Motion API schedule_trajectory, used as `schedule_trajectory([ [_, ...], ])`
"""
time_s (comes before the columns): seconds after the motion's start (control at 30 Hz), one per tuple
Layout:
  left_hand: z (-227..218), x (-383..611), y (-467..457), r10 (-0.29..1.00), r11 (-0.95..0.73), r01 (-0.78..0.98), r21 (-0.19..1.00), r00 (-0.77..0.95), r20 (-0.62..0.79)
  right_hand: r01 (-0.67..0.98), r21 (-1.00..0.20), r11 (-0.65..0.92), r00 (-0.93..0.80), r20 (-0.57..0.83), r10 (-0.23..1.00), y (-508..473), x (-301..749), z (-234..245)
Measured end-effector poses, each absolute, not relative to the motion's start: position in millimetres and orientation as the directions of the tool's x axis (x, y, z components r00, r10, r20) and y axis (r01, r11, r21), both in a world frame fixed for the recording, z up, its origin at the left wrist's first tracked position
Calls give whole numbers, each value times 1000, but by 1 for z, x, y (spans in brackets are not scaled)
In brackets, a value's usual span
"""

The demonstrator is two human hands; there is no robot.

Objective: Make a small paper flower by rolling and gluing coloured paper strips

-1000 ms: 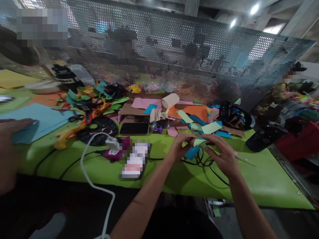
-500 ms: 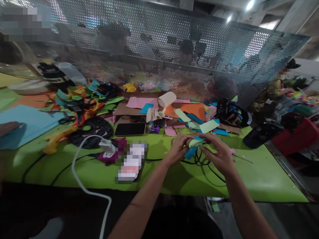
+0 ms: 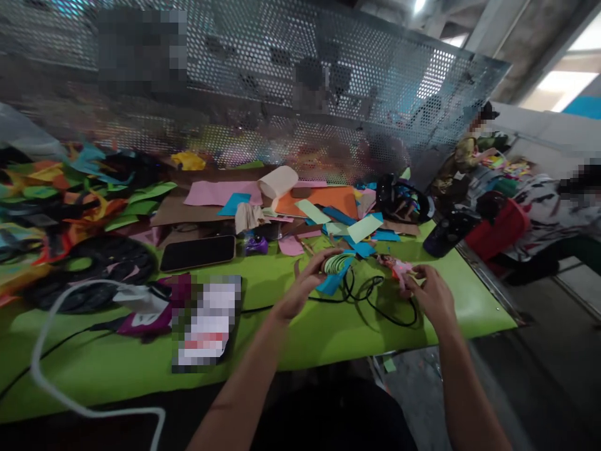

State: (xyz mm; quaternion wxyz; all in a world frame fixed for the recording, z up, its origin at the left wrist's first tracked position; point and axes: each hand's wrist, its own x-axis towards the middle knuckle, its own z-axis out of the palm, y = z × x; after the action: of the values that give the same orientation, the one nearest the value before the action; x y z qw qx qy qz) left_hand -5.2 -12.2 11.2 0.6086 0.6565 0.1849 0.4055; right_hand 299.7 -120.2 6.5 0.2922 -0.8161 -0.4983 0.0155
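Note:
My left hand [image 3: 304,283] is closed around a curled stack of pale green paper strips [image 3: 335,264], held just above the table. A blue paper strip [image 3: 334,283] hangs from the same bundle. Off to the right, my right hand [image 3: 432,294] pinches a small pink object with pale spots [image 3: 402,274] between thumb and fingers; its kind is too blurred to make out. Below both hands a black cable [image 3: 364,299] loops over the green table [image 3: 291,341].
Behind my hands lie cut paper pieces [image 3: 366,228], a dark phone [image 3: 197,252] and a purple item [image 3: 256,244]. A second phone [image 3: 209,322] and a white cable [image 3: 89,410] are on the left. A dark bottle [image 3: 446,235] stands right; people sit beyond it.
My right hand has left the paper bundle, moved right and taken hold of the pink object. The bundle stays in my left hand. My view has turned to the right.

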Motion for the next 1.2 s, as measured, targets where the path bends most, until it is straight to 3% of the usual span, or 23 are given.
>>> schedule_trajectory([
  [0.13,12,-3,-14,724,-95,-273,957,641,254,747,-504,-433,547,96,832,-119,300,-2],
  [0.23,12,0,-14,745,-56,-208,976,642,179,715,-555,-425,559,89,825,-114,302,-7],
  [0.43,10,0,-12,761,-84,-102,991,636,130,392,-901,-186,577,83,813,-112,313,-15],
  [0.67,15,-6,-17,673,-146,-153,977,709,212,139,-985,106,595,168,786,-125,297,5],
  [0.83,13,-9,-17,639,-127,-155,980,743,200,-27,-996,90,437,69,897,-127,278,23],
  [0.97,18,-8,-19,629,-103,-141,985,757,174,-11,-990,142,365,128,922,-130,268,32],
  [1.2,32,-8,-23,636,-158,-85,984,753,167,152,-988,37,250,75,965,-133,259,43],
])
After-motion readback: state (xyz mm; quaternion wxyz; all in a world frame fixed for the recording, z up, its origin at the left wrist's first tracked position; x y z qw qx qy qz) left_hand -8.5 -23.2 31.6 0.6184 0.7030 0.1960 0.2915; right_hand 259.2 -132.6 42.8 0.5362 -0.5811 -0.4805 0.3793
